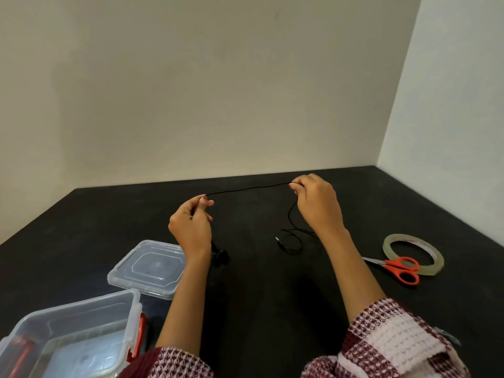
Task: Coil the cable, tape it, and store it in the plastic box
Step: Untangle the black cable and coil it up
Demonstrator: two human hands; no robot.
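Observation:
A thin black cable (248, 189) stretches in the air between my two hands above the black table. My left hand (192, 226) pinches it at the left, and one end with a small black clip-like piece (219, 258) lies on the table below that wrist. My right hand (316, 203) pinches the cable at the right; from there it drops to a loose tangle with a plug (290, 240) on the table. The open clear plastic box (73, 334) with red latches stands at the bottom left. A roll of clear tape (436, 257) lies at the right.
The box's clear lid (148, 268) lies flat on the table beside my left forearm. Red-handled scissors (396, 267) lie partly on the tape roll. Pale walls close the table (109, 227) at the back and the right.

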